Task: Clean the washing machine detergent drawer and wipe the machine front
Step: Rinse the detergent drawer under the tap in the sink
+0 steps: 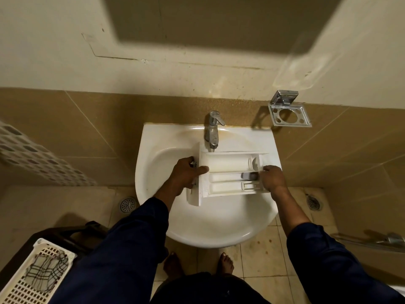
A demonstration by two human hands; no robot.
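A white detergent drawer (228, 163) lies across the white sink basin (219, 224), under the chrome tap (212, 130). Its compartments face up, and its front panel points left. My left hand (186, 174) grips the drawer at the front panel, with the thumb over the rim. My right hand (272, 177) holds the drawer's right end. A small dark grey object (249, 176) lies in the middle compartment beside my right fingers; I cannot tell what it is. No water runs from the tap.
A chrome soap holder (289, 114) is fixed to the tiled wall at the right. A white perforated basket (32, 275) with a checked cloth stands at the lower left. Floor drains (128, 204) flank the sink. My bare feet stand below the basin.
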